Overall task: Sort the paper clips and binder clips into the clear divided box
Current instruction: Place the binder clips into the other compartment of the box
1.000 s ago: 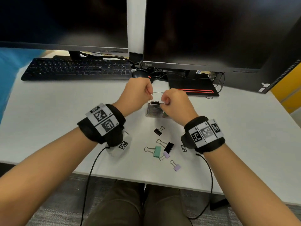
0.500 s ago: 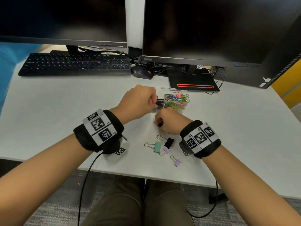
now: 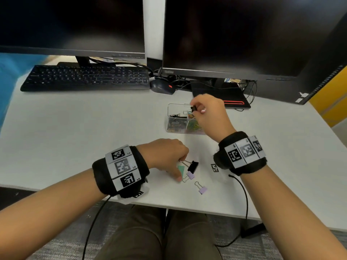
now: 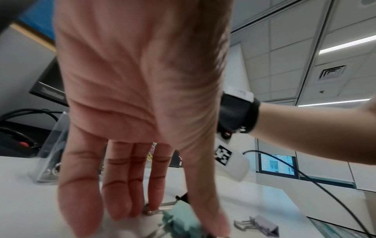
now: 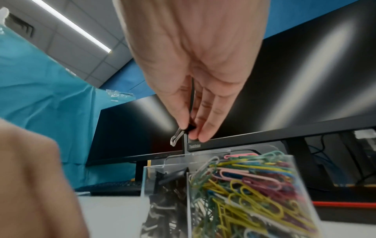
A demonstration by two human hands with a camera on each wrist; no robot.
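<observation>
The clear divided box (image 3: 170,117) stands mid-desk; its left cell holds black binder clips (image 5: 164,201) and its right cell coloured paper clips (image 5: 254,185). Just above the box's far rim, my right hand (image 3: 195,109) pinches a small black binder clip (image 5: 190,128) between thumb and fingers. Near the desk's front edge my left hand (image 3: 179,172) reaches down with straight fingers (image 4: 126,201). Its thumb and fingers touch a green binder clip (image 4: 179,220) lying on the desk. Beside it lie a larger black binder clip (image 3: 193,166) and two purple ones (image 3: 202,190).
Two dark monitors (image 3: 234,34) stand along the back, with a black keyboard (image 3: 84,77) at the left and a mouse (image 3: 162,87) behind the box. A black pad with a red stripe (image 3: 232,101) lies right of the mouse. Wrist cables hang over the desk's front edge.
My right hand has lifted a small black binder clip off the desk and carried it up over the box. My left hand left the box and came down onto the loose clips.
</observation>
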